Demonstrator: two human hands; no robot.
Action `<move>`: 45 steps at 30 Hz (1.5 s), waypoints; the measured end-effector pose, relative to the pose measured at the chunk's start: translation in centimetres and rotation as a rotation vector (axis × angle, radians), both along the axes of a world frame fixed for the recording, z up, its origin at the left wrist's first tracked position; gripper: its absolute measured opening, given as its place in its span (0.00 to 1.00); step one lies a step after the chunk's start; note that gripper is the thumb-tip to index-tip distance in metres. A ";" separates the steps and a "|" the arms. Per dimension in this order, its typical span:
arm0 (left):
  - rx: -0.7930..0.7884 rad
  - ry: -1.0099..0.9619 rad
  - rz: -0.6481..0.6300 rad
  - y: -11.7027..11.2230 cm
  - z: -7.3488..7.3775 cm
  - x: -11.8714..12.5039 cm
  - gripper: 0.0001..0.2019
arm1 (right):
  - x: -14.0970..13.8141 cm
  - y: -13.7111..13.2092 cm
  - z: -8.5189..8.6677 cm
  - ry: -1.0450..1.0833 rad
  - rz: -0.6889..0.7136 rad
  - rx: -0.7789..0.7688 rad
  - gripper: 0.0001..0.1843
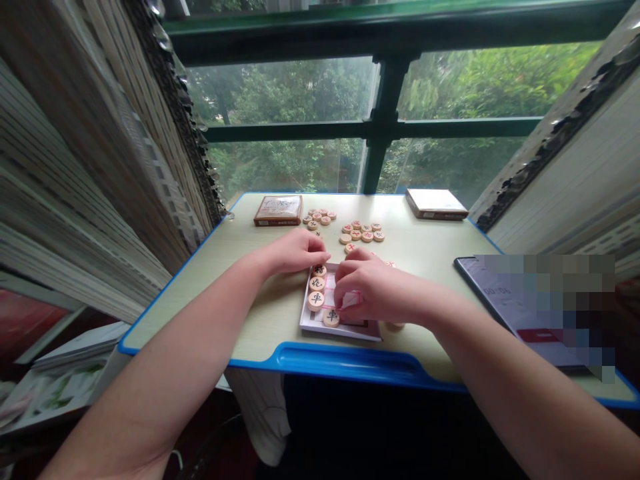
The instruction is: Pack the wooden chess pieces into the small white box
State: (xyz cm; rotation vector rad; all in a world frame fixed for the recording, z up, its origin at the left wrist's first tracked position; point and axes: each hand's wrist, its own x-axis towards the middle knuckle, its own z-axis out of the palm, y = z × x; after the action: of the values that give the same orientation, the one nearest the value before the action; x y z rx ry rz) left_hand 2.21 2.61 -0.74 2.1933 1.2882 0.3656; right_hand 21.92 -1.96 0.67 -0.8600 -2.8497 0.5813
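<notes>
A small white board (pixel 313 322) with red lines lies near the table's front edge, with round wooden chess pieces (pixel 316 292) in a column along its left side. My left hand (pixel 295 252) rests closed at the board's top left corner, fingertips pinched by the topmost piece. My right hand (pixel 373 290) lies curled over the middle of the board, fingers bent down onto it; what they hold is hidden. Loose wooden pieces with red characters (pixel 362 233) lie in two clusters further back.
A brown box (pixel 279 210) sits at the back left of the blue-edged table (pixel 345 360), a flat white-topped box (pixel 435 203) at the back right. A tablet (pixel 505 300) lies at the right. Bamboo blinds flank a green-framed window.
</notes>
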 end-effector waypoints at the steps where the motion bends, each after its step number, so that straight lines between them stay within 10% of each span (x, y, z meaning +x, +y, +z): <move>1: 0.004 0.002 -0.001 0.0 0.0 0.0 0.16 | -0.1 0.0 -0.1 0.006 -0.006 0.006 0.02; 45: 0.050 0.065 0.015 -0.1 0.0 0.0 0.15 | -1.6 -0.8 -0.7 0.038 -0.001 0.202 0.12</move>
State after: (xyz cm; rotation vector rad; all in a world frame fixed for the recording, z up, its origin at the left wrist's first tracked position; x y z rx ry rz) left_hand 2.23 2.55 -0.71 2.2548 1.3448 0.3381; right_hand 20.36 -2.76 -0.02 -0.8073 -2.8120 0.2992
